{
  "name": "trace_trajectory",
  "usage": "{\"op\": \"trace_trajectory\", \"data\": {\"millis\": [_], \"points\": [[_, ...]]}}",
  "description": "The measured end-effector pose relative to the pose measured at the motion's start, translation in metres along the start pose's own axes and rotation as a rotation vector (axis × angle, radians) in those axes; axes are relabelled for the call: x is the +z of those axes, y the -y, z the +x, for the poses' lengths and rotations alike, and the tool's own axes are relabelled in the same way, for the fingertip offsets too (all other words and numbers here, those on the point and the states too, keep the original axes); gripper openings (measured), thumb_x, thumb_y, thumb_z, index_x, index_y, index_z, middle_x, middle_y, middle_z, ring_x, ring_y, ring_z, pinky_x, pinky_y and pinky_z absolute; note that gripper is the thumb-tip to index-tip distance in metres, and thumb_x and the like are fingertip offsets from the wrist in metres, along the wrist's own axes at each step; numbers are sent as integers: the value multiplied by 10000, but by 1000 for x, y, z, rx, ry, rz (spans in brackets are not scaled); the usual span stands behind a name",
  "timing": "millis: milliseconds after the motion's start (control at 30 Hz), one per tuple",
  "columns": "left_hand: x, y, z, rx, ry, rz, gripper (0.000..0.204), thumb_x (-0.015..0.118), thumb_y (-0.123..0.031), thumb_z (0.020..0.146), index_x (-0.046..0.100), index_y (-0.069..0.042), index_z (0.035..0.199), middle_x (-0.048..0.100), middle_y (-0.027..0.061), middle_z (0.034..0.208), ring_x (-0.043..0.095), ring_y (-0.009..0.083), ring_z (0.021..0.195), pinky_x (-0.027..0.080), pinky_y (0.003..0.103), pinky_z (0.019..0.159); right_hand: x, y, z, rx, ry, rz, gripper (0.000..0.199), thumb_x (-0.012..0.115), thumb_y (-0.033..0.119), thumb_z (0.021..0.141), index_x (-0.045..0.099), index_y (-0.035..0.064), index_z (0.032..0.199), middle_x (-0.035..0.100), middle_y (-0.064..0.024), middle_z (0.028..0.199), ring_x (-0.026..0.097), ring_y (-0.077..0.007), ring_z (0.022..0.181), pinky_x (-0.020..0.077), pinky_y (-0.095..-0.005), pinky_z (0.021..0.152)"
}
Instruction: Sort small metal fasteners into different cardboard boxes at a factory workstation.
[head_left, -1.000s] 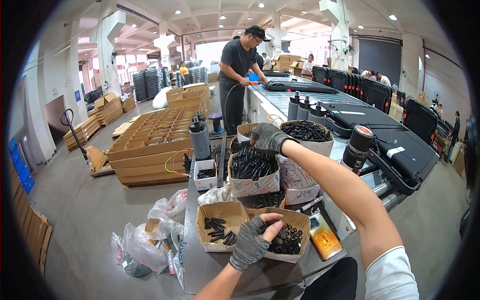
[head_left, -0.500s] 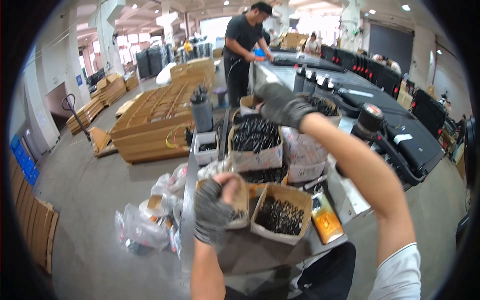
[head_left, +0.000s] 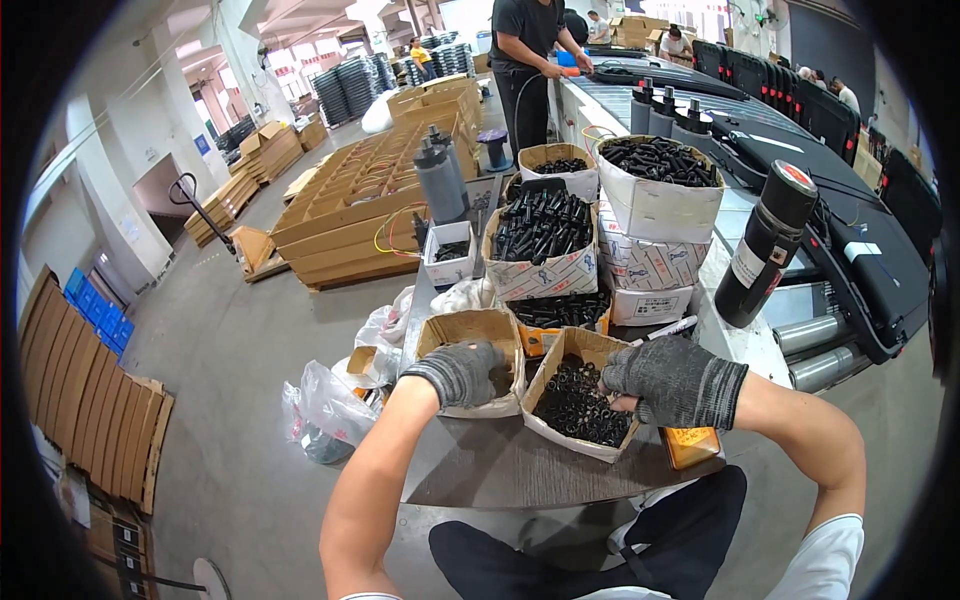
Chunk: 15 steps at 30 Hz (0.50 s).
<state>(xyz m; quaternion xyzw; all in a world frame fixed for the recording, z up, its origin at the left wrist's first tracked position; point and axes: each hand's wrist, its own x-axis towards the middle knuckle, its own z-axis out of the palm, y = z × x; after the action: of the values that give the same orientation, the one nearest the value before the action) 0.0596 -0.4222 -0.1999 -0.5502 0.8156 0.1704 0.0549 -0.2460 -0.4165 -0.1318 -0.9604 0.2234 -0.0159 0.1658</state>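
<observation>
Both my hands wear grey knit gloves with bare fingertips. My left hand (head_left: 465,371) reaches into a cardboard box (head_left: 470,325); its fingers are curled together, and whatever lies between them is hidden. Over the right edge of a neighbouring box (head_left: 625,347) is my right hand (head_left: 680,382), thumb and fingers closed together near small black rings (head_left: 575,405). I cannot make out what, if anything, they pinch. Just behind stand a box of black plastic rod-like parts (head_left: 543,225) and an orange-edged box of similar parts (head_left: 562,310).
A black spray can (head_left: 765,245) stands at right, beside black cases (head_left: 810,190) on a roller conveyor (head_left: 820,340). A white box of black parts (head_left: 660,205) sits on stacked boxes. Plastic bags (head_left: 335,405) lie left of the table. A co-worker (head_left: 525,60) stands beyond.
My right hand has come back from the far boxes to the box of rings. My left hand has lowered into the left box. The view has shifted.
</observation>
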Motion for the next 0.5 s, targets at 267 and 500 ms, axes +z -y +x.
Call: {"op": "trace_trajectory", "data": {"millis": [267, 500], "points": [[-4, -9, 14, -48, -23, 82, 295, 610, -227, 754, 689, -29, 957, 675, 225, 948, 634, 394, 926, 506, 454, 822, 0, -11, -5, -26, -111, 35, 179, 656, 149, 800, 607, 23, 916, 628, -180, 868, 633, -360, 866, 504, -443, 754], [-9, -6, 14, -28, 75, 11, 287, 616, -240, 761, 708, -44, 949, 685, 208, 935, 650, 374, 894, 512, 441, 799, 14, -28, 25, 56, 7, -15, 194, 626, 110, 789, 624, 22, 961, 645, -181, 864, 639, -364, 890, 500, -453, 771]]}}
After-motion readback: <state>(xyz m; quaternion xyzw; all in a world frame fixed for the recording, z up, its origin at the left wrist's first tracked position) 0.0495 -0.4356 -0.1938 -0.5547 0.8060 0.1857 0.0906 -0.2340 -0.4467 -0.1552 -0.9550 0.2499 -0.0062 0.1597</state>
